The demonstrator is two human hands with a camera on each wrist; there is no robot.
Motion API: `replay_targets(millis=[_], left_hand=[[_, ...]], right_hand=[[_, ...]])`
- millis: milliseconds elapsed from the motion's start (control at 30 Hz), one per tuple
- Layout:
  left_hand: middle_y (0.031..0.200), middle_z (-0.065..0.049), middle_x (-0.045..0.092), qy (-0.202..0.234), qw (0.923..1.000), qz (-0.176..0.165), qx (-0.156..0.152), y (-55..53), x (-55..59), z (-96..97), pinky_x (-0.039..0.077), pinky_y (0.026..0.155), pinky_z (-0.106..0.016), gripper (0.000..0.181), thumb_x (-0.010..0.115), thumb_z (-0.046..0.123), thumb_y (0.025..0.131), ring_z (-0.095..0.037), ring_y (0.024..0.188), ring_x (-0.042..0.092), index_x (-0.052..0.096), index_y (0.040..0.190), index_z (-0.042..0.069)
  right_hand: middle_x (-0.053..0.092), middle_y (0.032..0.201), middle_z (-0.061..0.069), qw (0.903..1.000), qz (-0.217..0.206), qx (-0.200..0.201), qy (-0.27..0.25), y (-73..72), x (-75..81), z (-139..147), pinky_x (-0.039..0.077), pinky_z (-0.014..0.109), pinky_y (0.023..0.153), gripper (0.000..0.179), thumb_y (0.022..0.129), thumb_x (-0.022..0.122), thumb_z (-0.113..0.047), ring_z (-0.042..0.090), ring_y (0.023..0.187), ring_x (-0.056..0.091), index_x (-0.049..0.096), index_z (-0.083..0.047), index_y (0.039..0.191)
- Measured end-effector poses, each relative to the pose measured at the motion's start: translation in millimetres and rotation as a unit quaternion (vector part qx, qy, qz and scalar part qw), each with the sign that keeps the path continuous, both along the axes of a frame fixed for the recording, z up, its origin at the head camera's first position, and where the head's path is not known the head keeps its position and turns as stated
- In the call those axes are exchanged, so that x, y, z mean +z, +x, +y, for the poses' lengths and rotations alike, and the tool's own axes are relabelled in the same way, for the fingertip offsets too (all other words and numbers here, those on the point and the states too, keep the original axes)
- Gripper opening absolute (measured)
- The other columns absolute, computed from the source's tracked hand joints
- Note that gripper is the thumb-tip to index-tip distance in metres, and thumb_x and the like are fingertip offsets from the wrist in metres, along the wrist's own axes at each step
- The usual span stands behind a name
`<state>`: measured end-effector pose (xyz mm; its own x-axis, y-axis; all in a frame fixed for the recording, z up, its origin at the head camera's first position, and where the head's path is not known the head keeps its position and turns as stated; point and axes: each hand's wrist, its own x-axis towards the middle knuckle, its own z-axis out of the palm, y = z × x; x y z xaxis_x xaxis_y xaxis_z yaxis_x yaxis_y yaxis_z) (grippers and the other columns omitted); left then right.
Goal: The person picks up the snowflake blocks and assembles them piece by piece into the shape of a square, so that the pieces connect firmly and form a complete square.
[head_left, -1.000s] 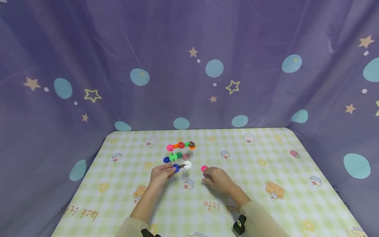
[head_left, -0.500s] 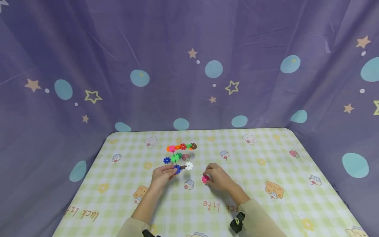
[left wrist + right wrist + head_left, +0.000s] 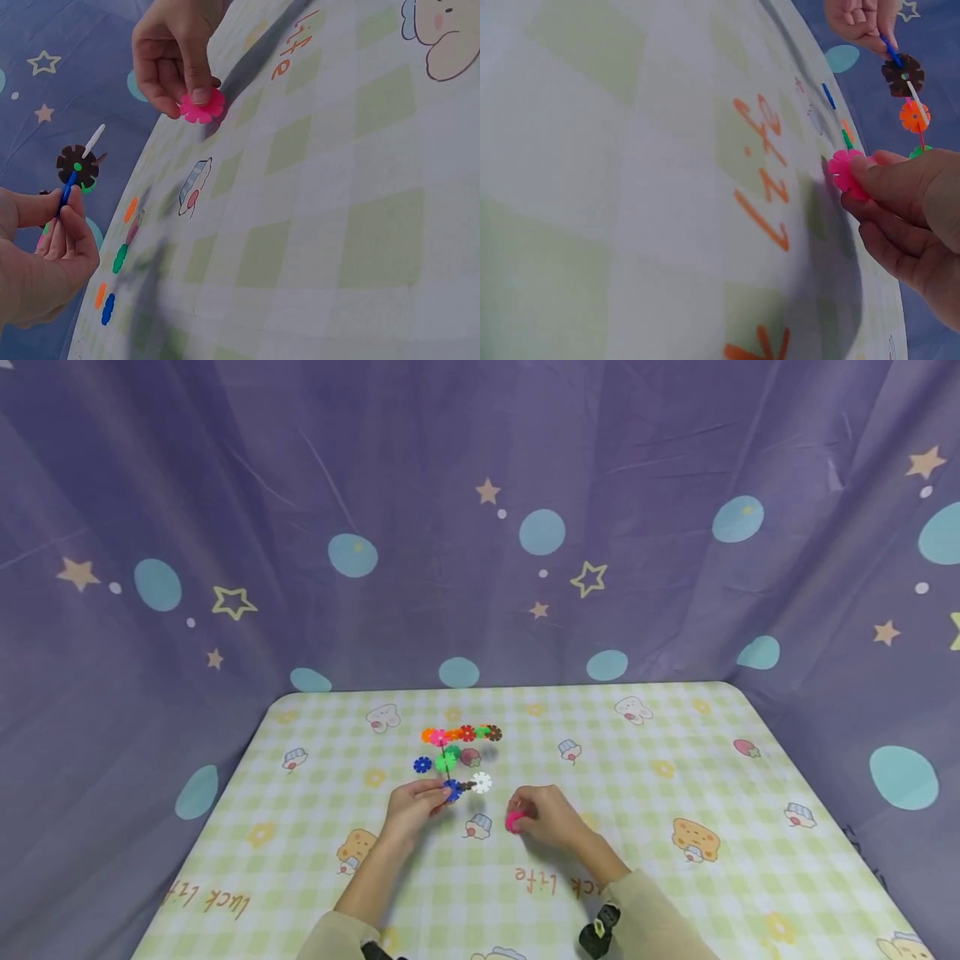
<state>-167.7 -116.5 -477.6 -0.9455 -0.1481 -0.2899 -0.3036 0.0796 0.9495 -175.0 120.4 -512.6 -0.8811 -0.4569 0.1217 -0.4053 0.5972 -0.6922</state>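
My left hand (image 3: 411,807) pinches a blue notched snowflake disc (image 3: 452,790) between thumb and fingers. That disc is one end of a joined chain raised over the table, with a brown disc (image 3: 77,166), a white disc (image 3: 482,782), a bright green disc (image 3: 446,761), a pink disc (image 3: 439,737) and a red disc (image 3: 468,732) in it. My right hand (image 3: 551,817), to the right of the chain, pinches a separate pink disc (image 3: 847,174) by its edge. Its fingers hide part of this disc.
Loose discs lie on the checked tablecloth beyond the left hand: a blue disc (image 3: 423,764), a dark green disc (image 3: 453,752) and an orange disc (image 3: 429,736). A purple curtain (image 3: 420,610) stands behind the table and along its sides.
The right hand has brought its pink disc nearer the person and turned it, the fingers shifting around it. The left hand and the chain have drifted slightly right.
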Motion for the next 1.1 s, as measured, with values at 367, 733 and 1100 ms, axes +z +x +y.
replay_targets(millis=[367, 733, 1100], left_hand=[[0.095, -0.014, 0.074, 0.003, 0.9999, -0.010, -0.009, 0.9, -0.1, 0.6, 0.058, 0.071, -0.024, 0.031, 0.069, 0.002, 0.084, -0.006, 0.070, 0.065, 0.064, 0.112, -0.008], [0.088, -0.009, 0.075, -0.008, 0.9992, -0.017, -0.036, 3.5, -0.8, 3.5, 0.055, 0.069, -0.022, 0.028, 0.067, 0.002, 0.084, -0.008, 0.071, 0.064, 0.065, 0.111, -0.008], [0.086, -0.007, 0.075, -0.022, 0.9985, -0.020, -0.047, 4.4, 2.7, 3.2, 0.056, 0.071, -0.027, 0.029, 0.069, 0.005, 0.085, -0.010, 0.071, 0.064, 0.066, 0.111, -0.007]], right_hand=[[0.076, 0.083, 0.006, 0.9831, -0.053, -0.086, -0.152, -5.4, 6.9, 0.8, 0.057, 0.018, 0.068, 0.014, 0.077, 0.077, -0.007, 0.006, 0.069, 0.068, 0.074, -0.010, 0.091], [0.072, 0.084, 0.022, 0.9409, -0.142, -0.144, -0.272, -7.2, 16.5, -3.5, 0.061, 0.035, 0.064, 0.015, 0.078, 0.074, 0.001, 0.044, 0.079, 0.069, 0.068, 0.006, 0.091], [0.071, 0.085, 0.024, 0.9345, -0.152, -0.143, -0.288, -6.3, 17.5, -9.2, 0.061, 0.037, 0.067, 0.016, 0.078, 0.074, 0.003, 0.043, 0.079, 0.070, 0.066, 0.007, 0.092]])
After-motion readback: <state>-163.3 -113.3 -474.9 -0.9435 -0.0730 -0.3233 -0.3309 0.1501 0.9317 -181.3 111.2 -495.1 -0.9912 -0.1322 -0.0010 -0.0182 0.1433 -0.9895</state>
